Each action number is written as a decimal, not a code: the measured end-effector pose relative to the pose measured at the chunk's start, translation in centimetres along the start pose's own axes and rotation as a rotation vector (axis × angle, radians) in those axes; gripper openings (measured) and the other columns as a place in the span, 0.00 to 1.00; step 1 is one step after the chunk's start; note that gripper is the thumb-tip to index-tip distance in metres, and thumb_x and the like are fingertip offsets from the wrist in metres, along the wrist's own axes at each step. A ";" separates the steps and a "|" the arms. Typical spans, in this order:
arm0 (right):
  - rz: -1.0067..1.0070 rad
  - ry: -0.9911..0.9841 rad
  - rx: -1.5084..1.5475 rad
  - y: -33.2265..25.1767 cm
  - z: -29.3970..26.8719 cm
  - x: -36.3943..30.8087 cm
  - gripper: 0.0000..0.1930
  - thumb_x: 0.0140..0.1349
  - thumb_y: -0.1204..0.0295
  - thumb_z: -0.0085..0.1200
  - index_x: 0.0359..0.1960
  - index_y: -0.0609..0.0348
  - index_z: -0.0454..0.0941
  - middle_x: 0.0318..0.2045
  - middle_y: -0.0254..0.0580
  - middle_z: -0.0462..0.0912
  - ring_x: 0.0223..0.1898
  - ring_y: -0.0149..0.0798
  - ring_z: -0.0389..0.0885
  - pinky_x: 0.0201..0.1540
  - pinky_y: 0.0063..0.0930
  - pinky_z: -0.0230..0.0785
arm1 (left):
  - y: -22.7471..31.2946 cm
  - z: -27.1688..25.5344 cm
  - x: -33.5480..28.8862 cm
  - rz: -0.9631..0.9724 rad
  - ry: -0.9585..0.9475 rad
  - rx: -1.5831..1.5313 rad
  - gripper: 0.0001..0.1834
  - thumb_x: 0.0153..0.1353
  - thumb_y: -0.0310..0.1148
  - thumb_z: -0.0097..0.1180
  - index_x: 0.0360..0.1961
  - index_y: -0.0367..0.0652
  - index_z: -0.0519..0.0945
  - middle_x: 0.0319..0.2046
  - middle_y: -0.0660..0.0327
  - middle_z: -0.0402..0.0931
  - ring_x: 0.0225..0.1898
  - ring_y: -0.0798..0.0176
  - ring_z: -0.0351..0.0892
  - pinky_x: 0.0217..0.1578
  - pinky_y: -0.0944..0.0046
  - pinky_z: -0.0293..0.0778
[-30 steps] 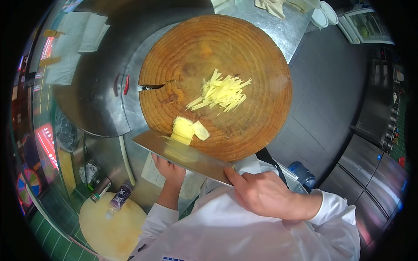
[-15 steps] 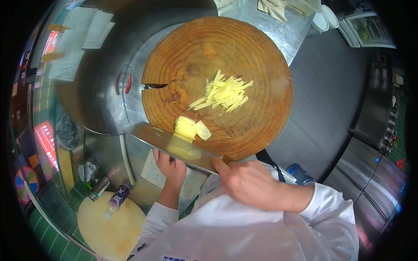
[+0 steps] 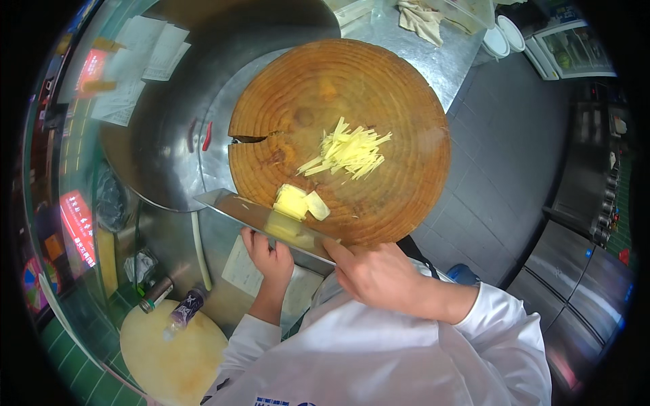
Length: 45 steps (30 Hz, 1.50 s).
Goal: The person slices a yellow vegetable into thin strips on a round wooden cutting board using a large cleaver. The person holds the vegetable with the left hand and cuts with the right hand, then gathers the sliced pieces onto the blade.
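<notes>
My right hand [image 3: 379, 274] is closed around the handle end of a cleaver [image 3: 254, 215], whose handle is hidden in the fist. The broad blade slants over the near left rim of a round wooden chopping block [image 3: 399, 196]. Right beside the blade sits a small stack of pale yellow slices [image 3: 291, 201], looking like ginger, with one loose slice [image 3: 317, 206] next to it. The stack is mirrored in the steel. My left hand [image 3: 271, 262] is at the blade's near edge, fingers apart, fingertips partly hidden. Farther in lies a heap of pale yellow shreds [image 3: 351, 150].
A large steel bowl [image 3: 156, 155] lies left of the block, with a red chili [image 3: 207, 137] in it. At lower left a bottle [image 3: 186, 310] lies on a pale round board [image 3: 169, 358]. A cloth [image 3: 421, 21] and plastic tub [image 3: 467, 13] are at the back.
The whole view has shifted slightly, so the block appears a little lower. Both hands, the cleaver and the yellow slices keep about the same places relative to each other.
</notes>
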State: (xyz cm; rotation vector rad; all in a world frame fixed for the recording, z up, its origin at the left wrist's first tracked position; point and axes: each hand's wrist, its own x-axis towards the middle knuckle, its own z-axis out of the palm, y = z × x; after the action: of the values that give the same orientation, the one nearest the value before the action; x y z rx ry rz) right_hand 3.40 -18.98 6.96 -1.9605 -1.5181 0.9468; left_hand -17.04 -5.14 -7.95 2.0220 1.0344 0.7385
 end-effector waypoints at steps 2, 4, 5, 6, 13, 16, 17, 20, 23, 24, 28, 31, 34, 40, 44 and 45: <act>0.019 -0.012 -0.036 -0.5 -0.5 -0.8 0.24 0.64 0.71 0.58 0.58 0.75 0.73 0.22 0.53 0.83 0.20 0.55 0.84 0.23 0.48 0.75 | 0.9 -0.1 0.7 0.063 -0.024 0.079 0.14 0.64 0.25 0.62 0.51 0.35 0.83 0.53 0.48 0.77 0.54 0.42 0.74 0.58 0.48 0.70; 0.038 -0.056 -0.012 -1.1 -1.5 -1.7 0.25 0.64 0.71 0.58 0.60 0.76 0.73 0.21 0.52 0.82 0.19 0.54 0.83 0.22 0.46 0.75 | 0.5 -0.3 0.5 0.105 -0.032 0.118 0.16 0.64 0.27 0.63 0.53 0.36 0.84 0.55 0.47 0.78 0.57 0.40 0.74 0.60 0.47 0.69; 0.051 -0.078 0.001 -1.5 -2.1 -2.3 0.26 0.65 0.70 0.58 0.61 0.76 0.72 0.21 0.51 0.82 0.19 0.54 0.83 0.22 0.46 0.75 | 0.2 -0.4 0.3 0.126 -0.040 0.136 0.17 0.64 0.28 0.64 0.54 0.36 0.84 0.57 0.47 0.78 0.58 0.39 0.74 0.61 0.47 0.69; 0.053 -0.097 -0.003 -1.8 -2.6 -2.7 0.27 0.65 0.70 0.58 0.62 0.76 0.72 0.20 0.51 0.82 0.19 0.53 0.82 0.21 0.45 0.74 | 0.1 -0.4 0.3 0.132 -0.037 0.140 0.17 0.64 0.28 0.64 0.53 0.36 0.84 0.57 0.47 0.79 0.59 0.39 0.73 0.62 0.46 0.68; 0.105 -0.189 -0.036 -2.0 -4.0 -5.3 0.30 0.62 0.70 0.61 0.64 0.72 0.73 0.21 0.46 0.81 0.18 0.49 0.81 0.21 0.42 0.73 | -0.5 -0.3 -0.3 0.139 -0.022 0.145 0.18 0.64 0.33 0.65 0.54 0.36 0.85 0.58 0.49 0.81 0.63 0.37 0.72 0.65 0.43 0.67; 0.115 -0.190 -0.050 -1.9 -4.0 -5.7 0.30 0.60 0.71 0.62 0.65 0.70 0.73 0.21 0.44 0.81 0.18 0.49 0.81 0.21 0.42 0.73 | -0.7 -0.3 -0.2 0.162 -0.031 0.147 0.19 0.65 0.34 0.65 0.54 0.36 0.85 0.58 0.49 0.81 0.63 0.36 0.72 0.66 0.43 0.66; 0.112 -0.188 -0.049 -1.8 -4.0 -5.8 0.30 0.60 0.71 0.62 0.65 0.70 0.73 0.21 0.44 0.81 0.18 0.49 0.81 0.21 0.42 0.73 | -0.8 -0.3 -0.2 0.172 -0.035 0.152 0.19 0.65 0.34 0.65 0.54 0.36 0.85 0.58 0.49 0.81 0.63 0.36 0.72 0.66 0.43 0.66; 0.116 -0.206 -0.054 -1.8 -4.1 -5.7 0.30 0.60 0.71 0.62 0.65 0.70 0.72 0.21 0.44 0.81 0.18 0.49 0.81 0.21 0.41 0.73 | -0.5 -0.4 -0.3 0.133 -0.027 0.148 0.18 0.65 0.32 0.64 0.54 0.36 0.85 0.58 0.48 0.81 0.62 0.37 0.73 0.66 0.44 0.66; 0.075 -0.177 -0.027 -1.5 -4.0 -5.2 0.29 0.61 0.71 0.61 0.62 0.76 0.72 0.19 0.48 0.80 0.17 0.49 0.81 0.18 0.42 0.71 | 0.2 -0.3 0.1 0.148 -0.023 0.136 0.17 0.65 0.30 0.64 0.53 0.36 0.85 0.57 0.48 0.81 0.61 0.38 0.73 0.65 0.45 0.67; 0.072 -0.172 -0.018 -1.4 -3.9 -5.0 0.28 0.61 0.71 0.61 0.61 0.76 0.72 0.19 0.48 0.80 0.17 0.50 0.81 0.18 0.43 0.71 | 0.2 -0.4 0.1 0.144 -0.024 0.127 0.17 0.64 0.29 0.64 0.53 0.35 0.85 0.57 0.49 0.81 0.61 0.38 0.73 0.65 0.45 0.67; 0.094 -0.180 -0.034 -1.4 -3.6 -4.3 0.27 0.61 0.72 0.61 0.61 0.72 0.73 0.18 0.46 0.80 0.17 0.50 0.81 0.19 0.43 0.71 | -0.3 -0.3 -0.2 0.113 -0.028 0.088 0.16 0.64 0.29 0.64 0.52 0.35 0.85 0.56 0.49 0.81 0.60 0.39 0.74 0.64 0.46 0.68; 0.091 -0.181 -0.052 -1.4 -3.4 -3.6 0.27 0.60 0.72 0.61 0.61 0.70 0.73 0.17 0.45 0.79 0.17 0.50 0.81 0.20 0.42 0.71 | -0.3 -0.2 -0.3 0.090 -0.008 0.063 0.15 0.64 0.29 0.64 0.51 0.35 0.85 0.56 0.49 0.81 0.59 0.39 0.74 0.63 0.46 0.68; 0.102 -0.200 -0.042 -1.4 -3.2 -2.8 0.26 0.60 0.72 0.60 0.60 0.71 0.73 0.18 0.47 0.80 0.18 0.51 0.81 0.20 0.42 0.72 | 0.0 -0.2 -0.2 0.086 0.005 0.074 0.15 0.64 0.28 0.64 0.50 0.35 0.85 0.56 0.48 0.81 0.59 0.39 0.74 0.63 0.46 0.68; 0.037 -0.132 0.026 -1.2 -2.5 -0.8 0.19 0.59 0.78 0.53 0.51 0.77 0.72 0.16 0.55 0.81 0.18 0.59 0.83 0.20 0.50 0.73 | 0.4 -0.5 0.3 0.111 -0.048 0.140 0.16 0.64 0.26 0.61 0.53 0.35 0.85 0.57 0.46 0.79 0.59 0.38 0.74 0.63 0.48 0.69; 0.040 -0.149 0.021 -1.4 -2.6 -0.2 0.20 0.58 0.78 0.54 0.52 0.78 0.72 0.17 0.57 0.81 0.19 0.60 0.84 0.20 0.51 0.74 | 0.9 -0.3 0.5 0.114 -0.017 0.114 0.17 0.64 0.24 0.59 0.54 0.35 0.84 0.57 0.46 0.79 0.59 0.38 0.74 0.63 0.49 0.69; 0.041 -0.141 0.023 -1.5 -2.6 -0.1 0.20 0.58 0.78 0.54 0.51 0.78 0.72 0.17 0.57 0.81 0.19 0.60 0.84 0.21 0.51 0.74 | 0.8 -0.3 0.5 0.109 -0.016 0.115 0.17 0.64 0.24 0.59 0.54 0.35 0.84 0.57 0.46 0.79 0.59 0.38 0.74 0.62 0.48 0.69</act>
State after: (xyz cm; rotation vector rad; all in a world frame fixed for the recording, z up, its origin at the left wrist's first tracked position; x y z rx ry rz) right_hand 4.43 -18.56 9.69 -1.9513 -1.5397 1.1362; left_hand -16.65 -4.95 -7.07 2.1937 0.9837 0.7322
